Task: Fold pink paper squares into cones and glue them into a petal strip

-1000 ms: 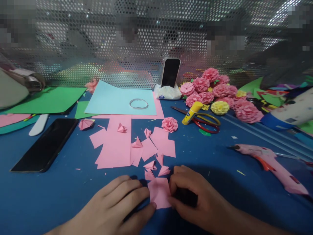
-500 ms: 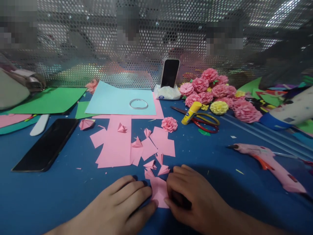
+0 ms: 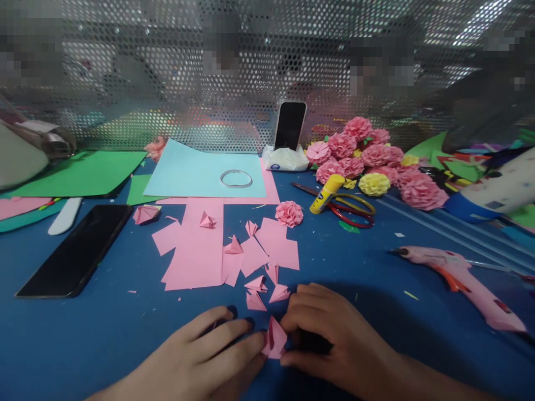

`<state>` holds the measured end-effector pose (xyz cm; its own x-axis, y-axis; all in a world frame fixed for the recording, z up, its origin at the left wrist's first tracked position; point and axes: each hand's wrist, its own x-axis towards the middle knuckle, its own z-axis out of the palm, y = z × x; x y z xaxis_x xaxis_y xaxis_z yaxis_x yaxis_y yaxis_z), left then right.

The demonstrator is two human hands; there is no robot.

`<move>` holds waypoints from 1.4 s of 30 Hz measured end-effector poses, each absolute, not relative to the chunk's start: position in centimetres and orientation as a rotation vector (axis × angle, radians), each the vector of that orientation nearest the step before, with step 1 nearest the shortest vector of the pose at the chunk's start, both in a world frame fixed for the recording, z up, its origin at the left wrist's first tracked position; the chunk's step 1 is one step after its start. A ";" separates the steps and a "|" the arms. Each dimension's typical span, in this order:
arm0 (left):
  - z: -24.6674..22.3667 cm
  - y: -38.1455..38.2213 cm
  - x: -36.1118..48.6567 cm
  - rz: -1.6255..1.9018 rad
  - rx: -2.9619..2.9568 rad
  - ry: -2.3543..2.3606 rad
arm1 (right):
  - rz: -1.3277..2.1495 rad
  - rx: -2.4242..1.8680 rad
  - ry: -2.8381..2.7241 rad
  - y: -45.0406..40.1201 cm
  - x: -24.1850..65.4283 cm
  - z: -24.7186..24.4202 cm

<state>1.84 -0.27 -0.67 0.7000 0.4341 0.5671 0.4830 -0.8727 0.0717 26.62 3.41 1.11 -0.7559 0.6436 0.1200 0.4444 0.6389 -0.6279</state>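
A small piece of pink paper, partly folded into a raised peak, stands on the blue table between my hands. My left hand presses its left edge with the fingers, the thumb mostly hidden. On the other side, my right hand pinches the right edge between thumb and fingers. Just beyond them lie several folded pink paper pieces, one a small pointed piece. Farther away are cut pink sheets and loose pink squares.
A black phone lies at left. To the right are a pink glue gun, a yellow glue stick and scissors. Paper flowers and a propped phone stand behind, before a perforated metal panel.
The flat pink square between my hands has been folded up into a pointed shape. My fingers have closed inward on its sides.
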 end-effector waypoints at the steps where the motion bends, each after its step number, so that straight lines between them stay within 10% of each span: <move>1: -0.5 -0.3 1.9 -0.920 -2.808 -0.756 | 0.842 -0.865 -2.525 3.4 26.6 1.1; 42: -0.3 -0.7 0.9 -0.629 -2.800 -0.563 | 0.728 -0.735 -2.514 2.9 26.5 1.8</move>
<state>0.91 -0.72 -0.32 0.8353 0.3179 0.4485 0.4105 -0.9034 -0.1241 26.46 2.93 1.79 -0.7721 0.5879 0.2414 0.3681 0.7233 -0.5842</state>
